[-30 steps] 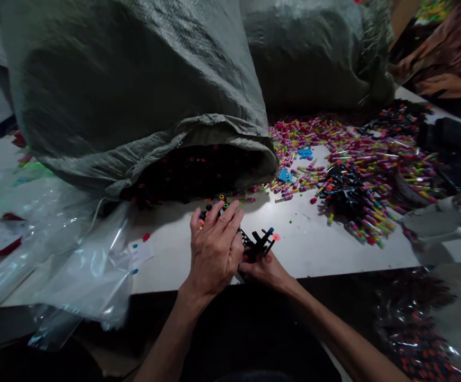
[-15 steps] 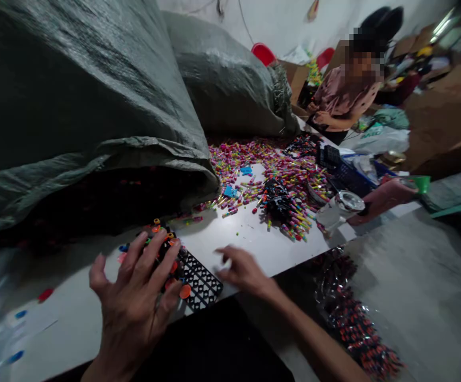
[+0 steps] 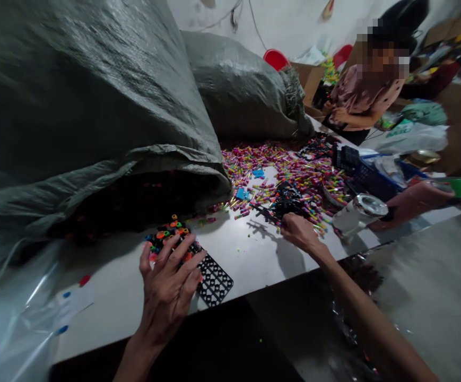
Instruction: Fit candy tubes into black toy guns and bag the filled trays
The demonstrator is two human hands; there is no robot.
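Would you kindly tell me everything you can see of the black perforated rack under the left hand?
The black perforated rack looks like thin plastic: a flat panel, patterned with rows of openings through which the white table shows. It lies slantwise on the table, one corner close to the near edge. Its right-hand end is bare; small colourful pieces, orange, green, blue and black, crowd its far-left part. The left hand spreads over that part, hiding much; whether it presses is unclear.
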